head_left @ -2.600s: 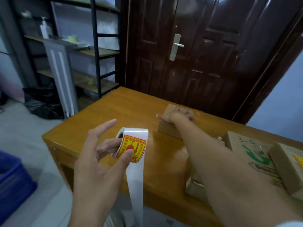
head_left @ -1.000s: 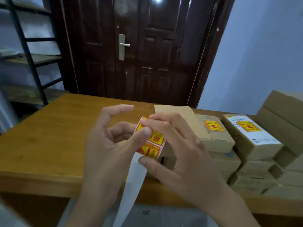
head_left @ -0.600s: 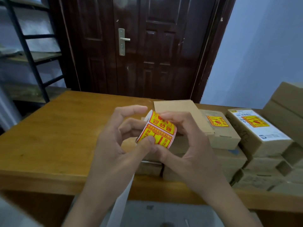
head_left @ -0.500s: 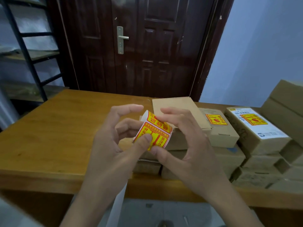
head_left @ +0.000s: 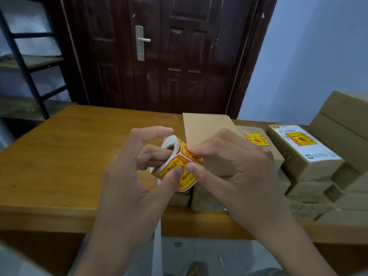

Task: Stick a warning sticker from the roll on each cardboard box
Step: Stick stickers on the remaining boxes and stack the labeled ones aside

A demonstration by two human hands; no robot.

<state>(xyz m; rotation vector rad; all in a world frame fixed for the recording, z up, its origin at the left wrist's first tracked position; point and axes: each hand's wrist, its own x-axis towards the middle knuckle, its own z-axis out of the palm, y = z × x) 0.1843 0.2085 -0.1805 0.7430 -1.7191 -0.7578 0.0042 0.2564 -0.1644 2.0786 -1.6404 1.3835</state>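
A wooden table (head_left: 59, 156) stands in front of a dark door (head_left: 169, 56), with a pale blue wall (head_left: 308, 56) to the door's right and a metal shelf (head_left: 25, 62) to its left.

The left hand (head_left: 127, 188) grips the roll (head_left: 175, 162) above the table's near edge: two fingers pass through the core and the thumb presses on the outer yellow-and-red sticker. The right hand (head_left: 235, 172) pinches the sticker edge on the roll between thumb and forefinger. A white backing strip (head_left: 158, 246) hangs from the roll, below the table edge.

Just behind the roll lies a plain box (head_left: 205, 128) with no sticker, on top of other boxes. To the right of the plain box stand two stickered boxes (head_left: 258, 140), side by side. Further right of the plain box, larger cartons (head_left: 342, 124) are stacked.
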